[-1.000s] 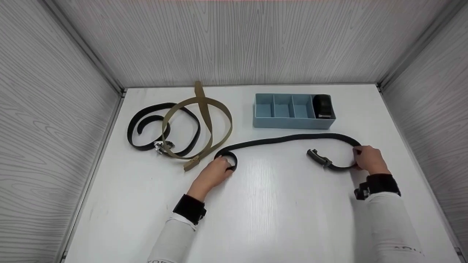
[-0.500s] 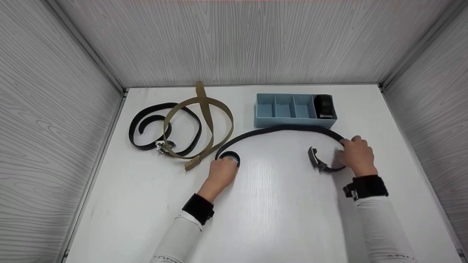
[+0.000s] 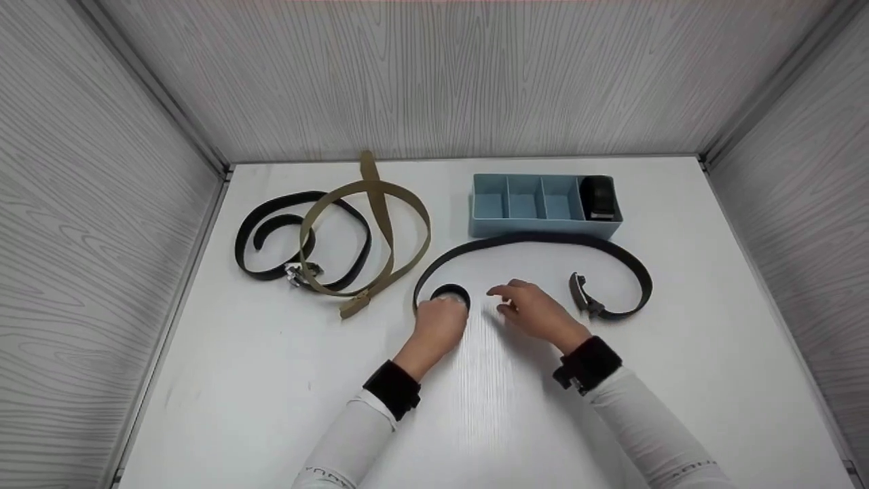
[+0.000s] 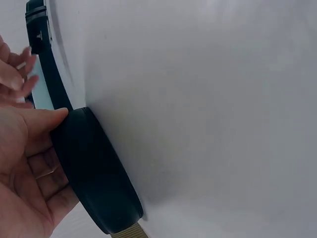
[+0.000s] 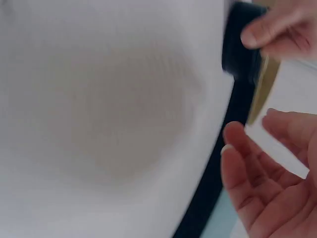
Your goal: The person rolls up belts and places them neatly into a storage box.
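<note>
A black belt (image 3: 529, 237), probably light, springy and best pinched at its rolled end (image 4: 96, 171), arcs across the frame's centre right below a blue tray (image 3: 543, 225). The left hand (image 3: 440, 324) pinches that roll; the right hand (image 3: 540, 314), fingers loosely parted, holds nothing.

White table (image 3: 509, 421), and the far half is where it's all laid out!
On the left, the silver-buckled belt (image 3: 271, 202) lies looped, with the tan belt (image 3: 382, 210) crossing partly over it and running up to the back edge; over right sits the blue box (image 3: 546, 228), and close along its front sweeps the long belt (image 3: 536, 238), black, curling round to a dark buckle (image 3: 585, 299).
</note>
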`<state>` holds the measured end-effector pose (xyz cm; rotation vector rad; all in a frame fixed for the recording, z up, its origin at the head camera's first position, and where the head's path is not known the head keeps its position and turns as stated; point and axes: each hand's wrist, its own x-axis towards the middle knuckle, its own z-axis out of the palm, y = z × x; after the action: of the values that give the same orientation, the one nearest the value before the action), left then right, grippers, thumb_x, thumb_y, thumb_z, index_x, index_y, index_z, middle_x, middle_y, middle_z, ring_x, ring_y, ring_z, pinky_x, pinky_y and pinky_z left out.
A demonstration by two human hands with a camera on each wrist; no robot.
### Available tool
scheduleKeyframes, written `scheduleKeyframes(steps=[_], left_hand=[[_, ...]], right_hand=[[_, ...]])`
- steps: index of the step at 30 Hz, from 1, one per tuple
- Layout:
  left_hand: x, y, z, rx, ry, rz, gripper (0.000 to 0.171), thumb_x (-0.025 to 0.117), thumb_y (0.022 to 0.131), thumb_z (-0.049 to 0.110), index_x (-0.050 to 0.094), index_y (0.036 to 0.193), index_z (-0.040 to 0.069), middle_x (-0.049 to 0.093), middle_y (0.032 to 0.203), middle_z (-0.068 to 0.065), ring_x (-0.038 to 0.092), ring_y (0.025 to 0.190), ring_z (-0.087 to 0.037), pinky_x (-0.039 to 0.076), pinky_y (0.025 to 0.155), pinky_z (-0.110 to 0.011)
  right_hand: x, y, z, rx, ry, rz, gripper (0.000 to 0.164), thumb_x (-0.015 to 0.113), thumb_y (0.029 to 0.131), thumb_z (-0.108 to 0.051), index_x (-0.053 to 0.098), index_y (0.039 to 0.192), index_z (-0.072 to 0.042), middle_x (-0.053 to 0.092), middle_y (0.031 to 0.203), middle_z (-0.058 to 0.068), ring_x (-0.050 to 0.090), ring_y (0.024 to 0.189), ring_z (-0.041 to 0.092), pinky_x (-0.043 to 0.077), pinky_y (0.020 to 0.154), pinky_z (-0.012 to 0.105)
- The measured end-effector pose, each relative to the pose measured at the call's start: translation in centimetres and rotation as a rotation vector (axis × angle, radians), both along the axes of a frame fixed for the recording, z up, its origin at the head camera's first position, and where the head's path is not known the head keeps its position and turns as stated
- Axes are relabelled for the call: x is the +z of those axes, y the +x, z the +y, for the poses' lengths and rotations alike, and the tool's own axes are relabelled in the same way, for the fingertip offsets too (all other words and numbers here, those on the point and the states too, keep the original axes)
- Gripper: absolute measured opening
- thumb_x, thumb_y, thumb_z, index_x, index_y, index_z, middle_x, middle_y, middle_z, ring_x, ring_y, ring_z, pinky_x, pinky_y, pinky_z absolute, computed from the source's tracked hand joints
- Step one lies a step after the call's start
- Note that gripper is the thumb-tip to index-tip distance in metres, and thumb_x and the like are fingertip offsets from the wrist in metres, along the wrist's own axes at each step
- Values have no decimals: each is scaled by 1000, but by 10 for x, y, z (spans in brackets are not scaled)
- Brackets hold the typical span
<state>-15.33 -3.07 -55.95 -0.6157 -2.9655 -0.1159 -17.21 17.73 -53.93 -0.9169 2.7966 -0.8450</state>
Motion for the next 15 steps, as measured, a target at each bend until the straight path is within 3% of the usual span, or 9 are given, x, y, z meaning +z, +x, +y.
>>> scheduleKeyframes(steps=[6, 15], left_hand=[[-1, 0, 0, -2, 1, -16, 15, 69, 88, 24, 72, 80, 12, 68, 76, -4, 67, 66, -25, 51, 50, -42], [-2, 2, -5, -31, -1, 7, 22, 67, 89, 27, 71, 73, 13, 64, 71, -2, 64, 61, -24, 50, 47, -40]], right_hand=[[-19, -8, -20, 123, -56, 0, 35, 64, 87, 7, 65, 120, -4, 61, 105, 14, 63, 88, 23, 51, 80, 35], [-22, -14, -34, 208, -138, -93, 25, 61, 89, 10, 71, 105, -7, 61, 101, 7, 57, 92, 15, 47, 81, 29]])
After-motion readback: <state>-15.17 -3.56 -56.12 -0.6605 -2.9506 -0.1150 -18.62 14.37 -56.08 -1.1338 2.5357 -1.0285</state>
